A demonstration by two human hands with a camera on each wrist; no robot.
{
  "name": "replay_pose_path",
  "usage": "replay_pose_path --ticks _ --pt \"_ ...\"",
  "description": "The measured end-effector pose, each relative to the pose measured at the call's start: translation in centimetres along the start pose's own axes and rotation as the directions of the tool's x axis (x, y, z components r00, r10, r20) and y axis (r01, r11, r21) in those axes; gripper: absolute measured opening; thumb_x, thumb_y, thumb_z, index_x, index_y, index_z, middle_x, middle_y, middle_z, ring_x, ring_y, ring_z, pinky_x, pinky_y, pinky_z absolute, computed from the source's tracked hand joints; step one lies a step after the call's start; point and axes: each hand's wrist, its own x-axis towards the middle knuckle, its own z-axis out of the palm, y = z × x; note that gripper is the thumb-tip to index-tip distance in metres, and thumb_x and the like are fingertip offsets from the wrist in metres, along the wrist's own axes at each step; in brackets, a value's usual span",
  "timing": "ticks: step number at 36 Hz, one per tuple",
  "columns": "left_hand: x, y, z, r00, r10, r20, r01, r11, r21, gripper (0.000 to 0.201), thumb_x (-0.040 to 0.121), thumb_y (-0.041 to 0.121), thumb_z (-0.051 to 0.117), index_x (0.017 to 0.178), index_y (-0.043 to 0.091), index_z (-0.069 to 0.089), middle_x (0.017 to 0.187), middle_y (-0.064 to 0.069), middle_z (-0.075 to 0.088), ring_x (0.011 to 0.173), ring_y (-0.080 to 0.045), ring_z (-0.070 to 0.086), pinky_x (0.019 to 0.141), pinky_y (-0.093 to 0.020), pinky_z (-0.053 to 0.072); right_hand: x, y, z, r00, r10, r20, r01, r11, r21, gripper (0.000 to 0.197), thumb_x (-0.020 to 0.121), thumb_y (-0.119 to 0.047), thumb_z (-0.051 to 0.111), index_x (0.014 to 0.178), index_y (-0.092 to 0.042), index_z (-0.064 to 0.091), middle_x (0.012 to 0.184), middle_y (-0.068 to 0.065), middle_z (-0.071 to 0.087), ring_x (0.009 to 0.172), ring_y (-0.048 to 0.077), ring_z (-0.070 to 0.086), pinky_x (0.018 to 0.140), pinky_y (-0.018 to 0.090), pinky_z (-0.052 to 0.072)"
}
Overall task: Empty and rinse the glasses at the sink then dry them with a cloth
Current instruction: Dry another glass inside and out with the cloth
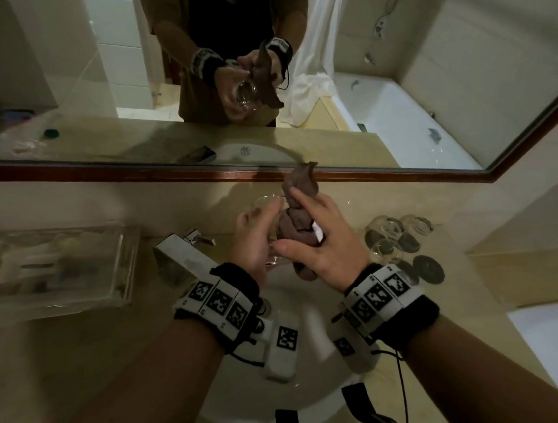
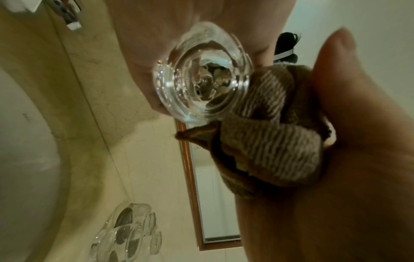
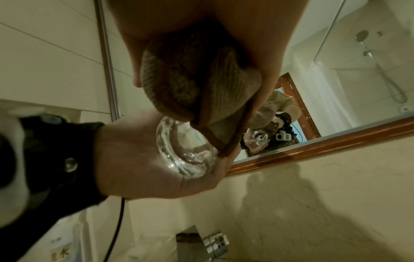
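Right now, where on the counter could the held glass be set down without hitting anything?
Bare counter lies behind the glasses on the right, below the mirror frame. Another patch sits between the faucet and clear tray. It is crowded right of the basin, around those glasses.

Dim yellowish light, soft shadows on the far wall point(image 3: 291, 203), blurred hands, strong wide-angle bending at edges.

Both hands work above the sink point(image 1: 311, 397). At ten o'clock the tap point(image 1: 185, 252) stands close to the left hand point(image 1: 257, 244). At two o'clock a cluster of glasses point(image 1: 397, 240) crowds the counter point(image 1: 464, 247). At nine, well apart, sits a clear tray point(image 1: 53, 269). The mirror point(image 1: 84, 76) closes twelve o'clock.
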Motion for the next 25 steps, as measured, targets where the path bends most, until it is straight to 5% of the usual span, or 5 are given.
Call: replay_pose_path --ticks 2,7,12,18,25 --pt "0.0 0.1 -0.3 0.998 -0.040 0.040 0.041 0.998 -0.038 0.061 0.077 0.052 0.076 0.123 0.021 0.052 0.123 -0.017 0.063 0.106 -0.033 0.068 0.081 -0.051 0.058 0.2 -0.1 0.1 1.000 0.017 -0.004 -0.017 1.000 0.001 0.091 0.057 -0.063 0.069 0.139 -0.033 0.044 0.141 0.005 0.040 0.135 0.018 0.035 0.114 0.039 0.031" --pt "-0.4 0.4 -0.2 0.987 -0.075 0.145 0.089 0.992 -0.088 0.101 0.059 0.066 0.082 0.139 0.015 0.050 0.132 -0.022 0.060 0.115 -0.040 0.063 0.084 -0.049 0.054 0.9 0.2 -0.5 0.989 0.146 -0.018 -0.140 0.971 0.197 0.078 0.061 -0.041 0.078 0.132 -0.032 0.047 0.126 -0.006 0.054 0.115 0.003 0.052 0.094 0.010 0.042" --pt "-0.4 0.7 0.1 0.993 -0.038 0.114 0.041 0.999 -0.020 0.102 0.063 0.072 0.078 0.141 0.016 0.046 0.132 -0.022 0.059 0.113 -0.043 0.063 0.091 -0.065 0.049 0.6 1.2 -0.9 0.967 0.255 0.005 -0.236 0.887 0.398 0.082 0.058 -0.039 0.082 0.132 -0.016 0.054 0.117 0.010 0.066 0.110 0.026 0.063 0.096 0.039 0.051" --pt "-1.3 1.7 0.5 0.990 0.117 -0.073 -0.101 0.976 0.195 0.092 0.059 0.090 0.051 0.125 0.027 0.051 0.116 -0.007 0.065 0.103 -0.030 0.067 0.088 -0.057 0.053 0.3 0.6 -1.3 0.977 0.177 -0.122 -0.123 0.926 0.356 0.063 0.064 -0.016 0.083 0.121 -0.019 0.059 0.101 -0.012 0.064 0.083 -0.011 0.060 0.073 0.009 0.047" --pt "-2.0 2.4 1.2 0.989 0.146 -0.008 -0.140 0.962 0.232 0.105 0.046 0.080 0.079 0.127 0.019 0.052 0.127 -0.015 0.060 0.104 -0.032 0.067 0.079 -0.057 0.058 -0.7 -0.2 -0.3 0.970 0.111 -0.215 -0.058 0.969 0.240 0.068 0.060 -0.035 0.079 0.124 -0.027 0.058 0.120 -0.005 0.059 0.110 0.002 0.055 0.092 0.014 0.044"
